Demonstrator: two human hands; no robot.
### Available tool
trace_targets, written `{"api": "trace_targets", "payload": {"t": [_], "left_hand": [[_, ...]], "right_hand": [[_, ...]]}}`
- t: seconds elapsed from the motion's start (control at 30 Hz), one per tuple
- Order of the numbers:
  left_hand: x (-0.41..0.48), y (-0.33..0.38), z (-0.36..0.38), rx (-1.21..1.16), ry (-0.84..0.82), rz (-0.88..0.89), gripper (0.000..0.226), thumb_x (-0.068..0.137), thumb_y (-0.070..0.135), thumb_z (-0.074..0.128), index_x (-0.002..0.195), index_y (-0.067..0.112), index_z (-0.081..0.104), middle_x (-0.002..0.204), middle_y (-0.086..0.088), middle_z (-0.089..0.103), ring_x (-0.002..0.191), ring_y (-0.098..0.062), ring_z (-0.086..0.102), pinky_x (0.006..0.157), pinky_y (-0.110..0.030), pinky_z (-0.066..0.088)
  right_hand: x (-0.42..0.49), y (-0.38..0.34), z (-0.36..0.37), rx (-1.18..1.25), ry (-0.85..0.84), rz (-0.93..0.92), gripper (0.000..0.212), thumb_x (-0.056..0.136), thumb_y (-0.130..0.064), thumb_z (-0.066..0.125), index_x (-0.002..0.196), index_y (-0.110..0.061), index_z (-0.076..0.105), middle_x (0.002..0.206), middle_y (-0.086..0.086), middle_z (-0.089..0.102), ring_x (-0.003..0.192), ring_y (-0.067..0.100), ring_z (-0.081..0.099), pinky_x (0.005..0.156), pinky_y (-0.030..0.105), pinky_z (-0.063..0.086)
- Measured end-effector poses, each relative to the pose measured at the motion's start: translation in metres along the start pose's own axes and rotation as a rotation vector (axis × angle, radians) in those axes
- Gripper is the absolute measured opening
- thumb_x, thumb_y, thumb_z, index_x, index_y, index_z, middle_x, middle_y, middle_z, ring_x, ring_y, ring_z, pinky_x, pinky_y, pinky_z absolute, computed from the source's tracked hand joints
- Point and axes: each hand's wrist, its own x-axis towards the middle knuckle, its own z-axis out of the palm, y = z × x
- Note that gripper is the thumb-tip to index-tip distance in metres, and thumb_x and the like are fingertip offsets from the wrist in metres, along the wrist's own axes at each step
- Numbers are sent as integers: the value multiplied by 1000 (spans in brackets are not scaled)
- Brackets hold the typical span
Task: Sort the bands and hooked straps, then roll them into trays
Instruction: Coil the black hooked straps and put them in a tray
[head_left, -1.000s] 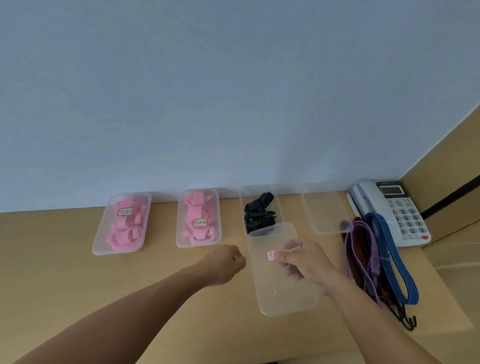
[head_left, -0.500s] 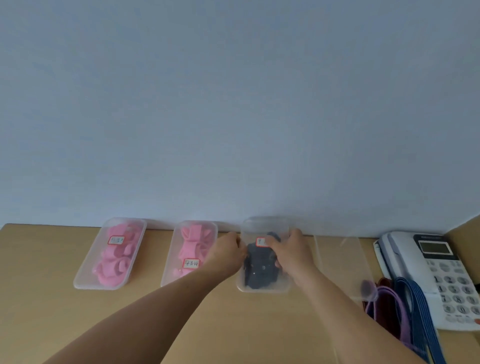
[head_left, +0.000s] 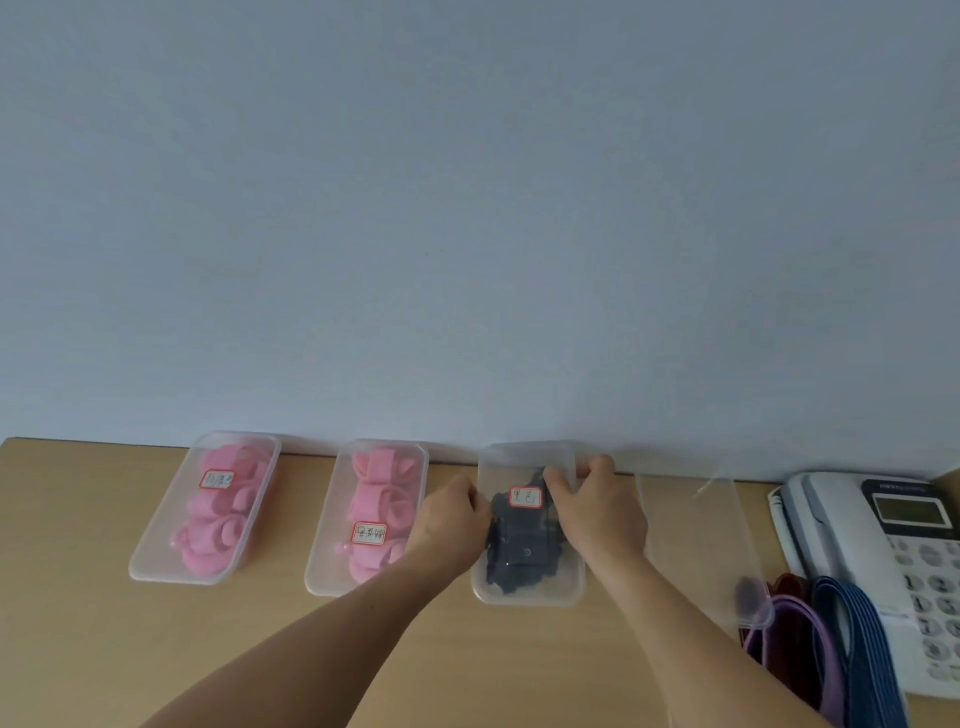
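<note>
Back of the tabletop (head_left: 78, 623) by the wall, the clear tray (head_left: 527, 598) of black straps (head_left: 519, 553) wears a red-bordered label (head_left: 526, 497), long axis pointing at the wall. Left hand (head_left: 449, 519) fingers curl on its left edge, right hand (head_left: 597, 514) fingers pinch the lid (head_left: 524, 460).

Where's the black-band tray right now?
Head view, centre-right by the wall: the black-band tray sits between a pink-band tray and the unlabelled tray, held by the left hand and right hand.

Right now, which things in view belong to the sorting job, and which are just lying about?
Job: left pink-band tray, second pink-band tray, black-band tray held by left hand and right hand, empty tray, hooked straps.
Lying about: telephone.
</note>
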Motion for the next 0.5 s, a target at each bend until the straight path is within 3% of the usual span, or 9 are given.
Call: {"api": "trace_targets", "payload": {"t": [0.13,0.27,0.33,0.43,0.5], "left_hand": [[1,2,-1,0,-5,-18,24,96,24,48,72,23,45,69,6,55,60,-8,48,51,-23,35],[-2,0,0,-19,-17,-35,23,94,24,48,72,22,45,70,4,54,60,-9,47,50,-24,34],[-6,-2,0,-21,-42,-44,21,95,25,49,75,21,47,72,3,56,62,-10,50,53,-24,41],[-15,4,0,61,-46,-20,12,96,25,48,102,16,53,100,-3,60,90,-21,60,82,-37,54],[-18,11,7,231,36,93,48,95,23,46,141,13,36,141,-9,41,128,-27,43,109,-36,37]], "right_hand": [[5,5,2,140,-42,44,35,86,-56,59,98,-23,53,91,-9,57,81,16,57,59,29,39],[2,9,8,233,-104,66,23,89,-47,59,86,-24,55,84,-8,63,75,14,59,64,31,48],[-1,13,8,228,-115,65,23,89,-47,61,84,-24,55,82,-9,63,73,12,59,61,31,47],[-4,15,5,179,-134,70,27,88,-48,61,81,-24,53,77,-8,61,68,10,57,53,27,41],[-5,15,4,159,-129,70,28,87,-49,62,81,-23,53,76,-8,61,67,10,57,51,27,38]]}}
